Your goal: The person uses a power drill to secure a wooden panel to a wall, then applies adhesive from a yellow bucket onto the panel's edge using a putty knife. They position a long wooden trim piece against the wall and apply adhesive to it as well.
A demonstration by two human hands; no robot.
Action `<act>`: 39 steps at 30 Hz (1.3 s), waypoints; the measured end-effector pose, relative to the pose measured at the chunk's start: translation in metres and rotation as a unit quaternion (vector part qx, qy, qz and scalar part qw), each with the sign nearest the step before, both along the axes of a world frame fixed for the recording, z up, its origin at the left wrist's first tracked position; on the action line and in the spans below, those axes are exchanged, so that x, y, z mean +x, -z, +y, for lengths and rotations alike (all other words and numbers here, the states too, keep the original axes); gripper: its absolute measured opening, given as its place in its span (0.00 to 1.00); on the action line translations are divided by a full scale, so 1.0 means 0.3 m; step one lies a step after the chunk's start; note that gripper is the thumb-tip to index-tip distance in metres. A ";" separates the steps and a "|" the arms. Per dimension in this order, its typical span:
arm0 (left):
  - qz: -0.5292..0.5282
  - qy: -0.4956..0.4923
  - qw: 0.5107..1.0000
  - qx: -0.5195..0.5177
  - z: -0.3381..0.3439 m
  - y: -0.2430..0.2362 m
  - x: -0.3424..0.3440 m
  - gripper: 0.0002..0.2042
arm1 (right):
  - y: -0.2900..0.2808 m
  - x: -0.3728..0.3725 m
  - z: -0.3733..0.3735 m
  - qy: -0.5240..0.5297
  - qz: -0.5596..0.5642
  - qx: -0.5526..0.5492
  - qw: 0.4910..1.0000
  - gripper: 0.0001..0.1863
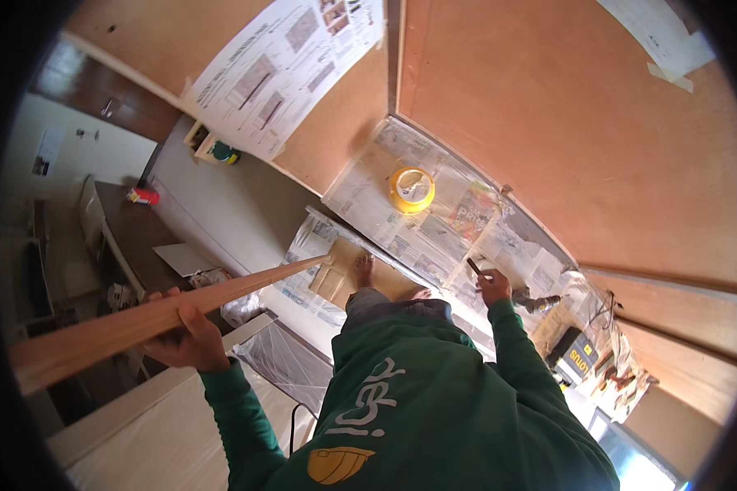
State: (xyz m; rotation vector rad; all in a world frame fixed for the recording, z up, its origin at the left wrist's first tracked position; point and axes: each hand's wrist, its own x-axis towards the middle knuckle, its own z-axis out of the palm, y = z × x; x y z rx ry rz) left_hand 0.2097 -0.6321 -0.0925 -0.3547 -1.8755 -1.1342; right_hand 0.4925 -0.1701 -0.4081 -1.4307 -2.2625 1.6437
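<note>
My left hand (190, 337) is closed around a long, narrow wooden plank (143, 329). The plank slants from the left rim down to its far end beside my feet, over the cardboard. Out to the right, my right hand (495, 288) grips a short, thin dark stick (472, 266), perhaps a pencil or marker; its exact kind is too small to tell. That hand is over a newspaper-covered surface (377, 155), and just beyond it to the right lies a power drill (539, 304).
A round yellow container (411, 190) stands on the newspaper. Cardboard (336, 274) lies under my feet. At the right are a dark and yellow tool case (574, 357) and loose tools. Wooden panels (565, 106) rise ahead; a printed sheet (282, 74) is taped to one. Plastic film (291, 356) covers something at the lower left.
</note>
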 end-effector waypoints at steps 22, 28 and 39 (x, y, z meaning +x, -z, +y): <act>-0.123 0.098 0.983 -0.092 0.007 0.050 -0.002 0.35 | 0.420 -0.991 -0.009 0.030 -0.047 0.133 0.990 0.11; -0.146 -0.009 0.977 -0.155 -0.046 0.048 -0.117 0.35 | 0.519 -1.107 -0.026 0.029 -0.140 0.056 0.988 0.16; 0.138 0.020 0.933 -0.332 -0.353 0.146 -0.267 0.28 | 0.466 -1.153 -0.137 0.042 -0.188 0.158 0.969 0.17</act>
